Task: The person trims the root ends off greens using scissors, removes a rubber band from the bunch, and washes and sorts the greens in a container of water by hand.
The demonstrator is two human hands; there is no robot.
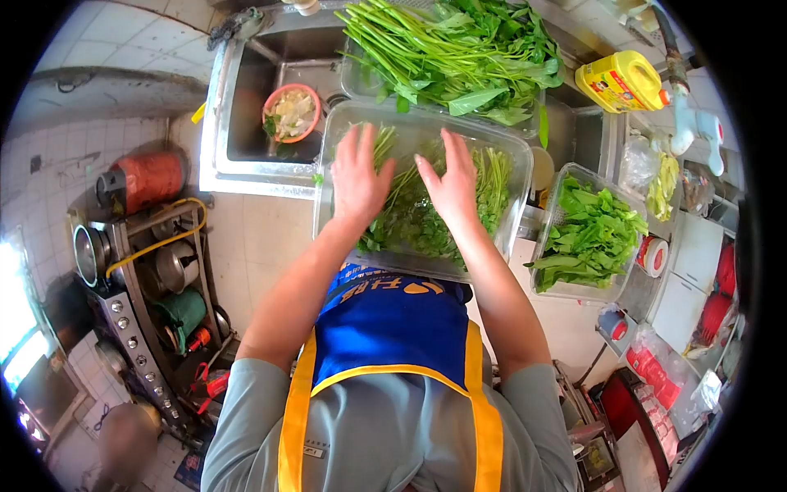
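A clear plastic tub (522, 197) holds leafy green herbs (418, 217) with thin stems, which look wet. Over its left part is my left hand (358, 174), palm down with the fingers stretched and nothing held. My right hand (448, 178) hovers over the middle, its thumb and fingers spread and empty. Whether either palm touches the herbs is hard to tell. Just beyond the tub, long-stemmed greens (459, 57) lie heaped on another clear container.
A metal sink (238, 156) at the left holds a pink basket (266, 111) of pale scraps. A yellow bottle (616, 80) stands at the back right. Lettuce-like leaves (590, 234) fill a tub at the right. The stove (135, 344) and a red gas cylinder (147, 180) are far left.
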